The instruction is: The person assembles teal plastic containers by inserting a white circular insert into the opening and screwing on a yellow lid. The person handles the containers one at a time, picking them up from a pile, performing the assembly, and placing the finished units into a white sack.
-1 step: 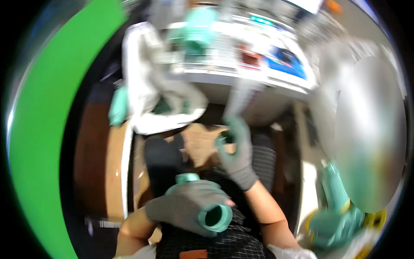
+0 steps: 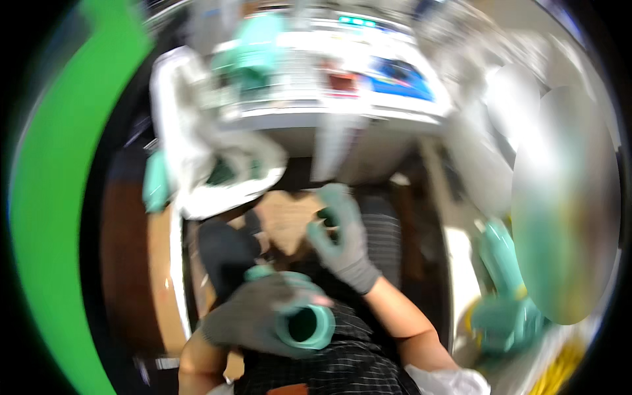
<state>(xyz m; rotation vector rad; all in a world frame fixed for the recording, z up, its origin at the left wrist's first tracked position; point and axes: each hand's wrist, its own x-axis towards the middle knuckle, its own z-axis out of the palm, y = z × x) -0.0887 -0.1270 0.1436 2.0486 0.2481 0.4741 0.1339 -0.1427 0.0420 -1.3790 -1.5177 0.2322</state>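
Observation:
My left hand (image 2: 253,317), in a grey glove, is wrapped round a mint-green pipe fitting (image 2: 322,327) held low in front of my lap. Its round open mouth faces up toward me, and another green part of it shows beyond my knuckles. My right hand (image 2: 345,243), gloved in grey with greenish fingertips, is raised over my right thigh, just ahead of the fitting. Its fingers are bent and the thumb stands apart from them. A dark patch shows between them, too blurred to make out, and I see nothing clearly held.
Ahead stands a white worktable (image 2: 283,115) with a green fitting (image 2: 258,49) and a blue tray (image 2: 401,80). A white sack (image 2: 168,125) with green pieces hangs at its left. More green fittings (image 2: 507,319) lie at right beside plastic bags. Cardboard (image 2: 286,220) lies on the floor.
The whole view has shifted, so the table and sack sit farther left in the picture. Both hands also appear farther left; my left hand still holds the fitting.

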